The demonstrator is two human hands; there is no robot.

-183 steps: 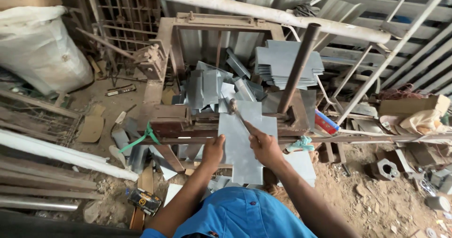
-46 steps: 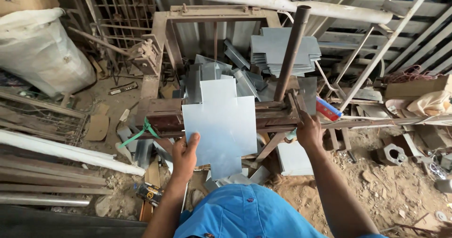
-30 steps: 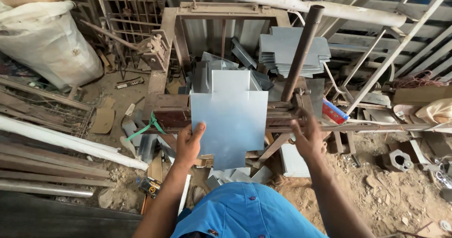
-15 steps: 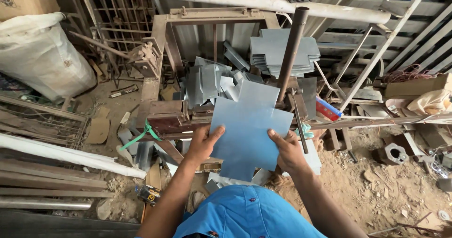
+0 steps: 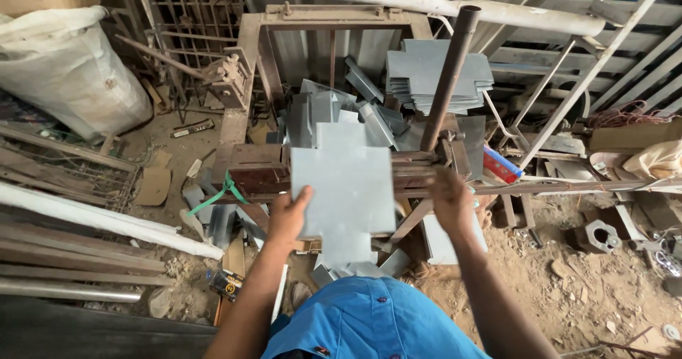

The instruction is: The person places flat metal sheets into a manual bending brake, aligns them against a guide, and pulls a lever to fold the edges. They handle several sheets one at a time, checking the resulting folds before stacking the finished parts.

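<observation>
A cross-shaped grey metal sheet [image 5: 346,185] lies flat over the rusty bending machine [image 5: 259,167] in front of me. My left hand [image 5: 288,215] grips the sheet's lower left edge, thumb on top. My right hand [image 5: 452,201] is off the sheet, just right of it, beside the machine's frame below the brown lever pipe [image 5: 447,75]; I cannot see anything held in it. My blue shirt fills the bottom of the view.
A stack of cut grey sheets [image 5: 437,75] sits behind the machine, with bent pieces [image 5: 330,107] piled at its centre. A full white sack [image 5: 67,71] stands at far left, long pipes [image 5: 99,220] lie at left, and scrap litters the sandy ground [image 5: 590,281] at right.
The sheet, tilted and held by both hands half a second ago, now lies square on the machine. My right hand has let go and moved right toward the frame.
</observation>
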